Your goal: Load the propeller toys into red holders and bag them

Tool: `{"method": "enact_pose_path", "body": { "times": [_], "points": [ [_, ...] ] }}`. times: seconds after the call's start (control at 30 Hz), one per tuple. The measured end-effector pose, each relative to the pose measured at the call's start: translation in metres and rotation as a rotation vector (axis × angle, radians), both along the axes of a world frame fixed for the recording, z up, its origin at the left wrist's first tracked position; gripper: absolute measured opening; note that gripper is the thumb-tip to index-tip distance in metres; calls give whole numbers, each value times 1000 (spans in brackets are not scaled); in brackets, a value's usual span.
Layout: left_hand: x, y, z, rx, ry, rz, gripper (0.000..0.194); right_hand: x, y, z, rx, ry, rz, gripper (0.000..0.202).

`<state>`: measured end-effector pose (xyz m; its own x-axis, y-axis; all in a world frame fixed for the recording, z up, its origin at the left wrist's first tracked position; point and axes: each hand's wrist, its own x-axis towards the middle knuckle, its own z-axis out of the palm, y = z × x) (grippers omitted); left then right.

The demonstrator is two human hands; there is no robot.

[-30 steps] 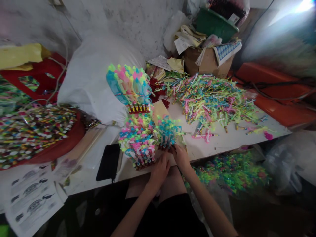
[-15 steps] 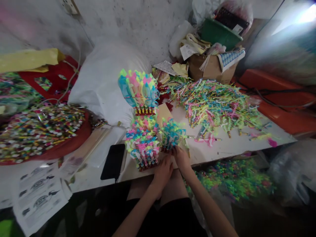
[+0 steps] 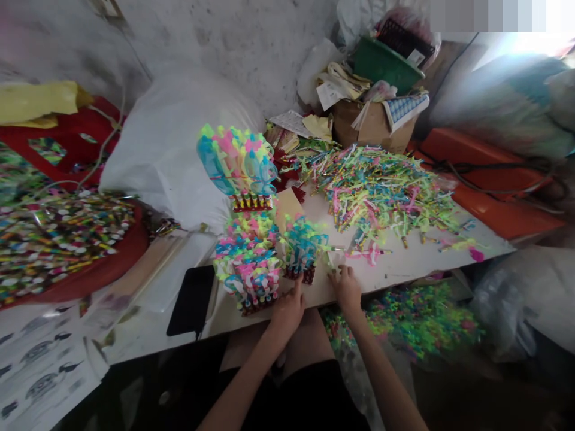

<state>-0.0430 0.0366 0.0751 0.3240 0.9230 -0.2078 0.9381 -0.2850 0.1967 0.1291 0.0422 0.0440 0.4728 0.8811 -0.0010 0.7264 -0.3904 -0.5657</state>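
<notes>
My left hand [image 3: 290, 306] reaches its index finger out to the dark red base [image 3: 308, 275] of a small cluster of bright plastic-topped sticks [image 3: 300, 242]; the other fingers are loosely bent. To the right, my right hand [image 3: 347, 290] is low over the table, its fingertips closed at the edge of a small whitish piece [image 3: 336, 257] whose kind I cannot make out. Left of the small cluster stands a bigger block of similar sticks [image 3: 251, 263] in dark red bases. A tied bundle [image 3: 238, 158] with blue, pink and yellow tops rises behind that block.
Many loose colourful sticks [image 3: 386, 191] are heaped on the white table [image 3: 390, 269] at right. A black phone [image 3: 192, 299] lies at left, near a red basin [image 3: 139, 245] of sticks. Behind are a white sack [image 3: 175, 143] and a cardboard box [image 3: 359, 123]. Bagged colourful pieces [image 3: 404, 320] sit below the table edge.
My right hand has left the small cluster and moved right, to the whitish piece. My left hand has moved up to the cluster's base, index finger extended. The view has shifted slightly.
</notes>
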Motion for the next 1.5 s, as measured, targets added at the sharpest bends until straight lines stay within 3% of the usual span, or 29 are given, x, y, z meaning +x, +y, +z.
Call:
{"method": "enact_pose_path", "body": {
  "times": [0.2, 0.33, 0.5, 0.73, 0.97, 1.17, 1.33, 1.5],
  "points": [
    [0, 2, -6, 13, 51, -8, 54, 22, 15, -6, -71, 340, -34, 6],
    [-2, 2, -7, 20, 25, -5, 53, 20, 11, -7, -77, 617, -31, 16],
    [-3, 3, -3, -21, 12, 0, 54, 8, 2, -3, -63, 1132, 61, 31],
    [-1, -2, -3, -18, -11, 12, 56, 15, 13, 14, 55, 1664, 61, 13],
    [0, -4, -8, -11, -42, -13, 59, 18, -4, 42, 41, 1949, 134, 7],
    [-2, -2, -8, -37, -58, -1, 59, -1, -10, 45, 67, 1495, 157, 24],
    [-2, -2, -6, -85, -94, 11, 61, -9, 6, 20, 217, 934, 224, 43],
    [-3, -3, -6, -86, -91, 25, 61, -9, 12, -2, 160, 740, 292, 47]
  ]
}}
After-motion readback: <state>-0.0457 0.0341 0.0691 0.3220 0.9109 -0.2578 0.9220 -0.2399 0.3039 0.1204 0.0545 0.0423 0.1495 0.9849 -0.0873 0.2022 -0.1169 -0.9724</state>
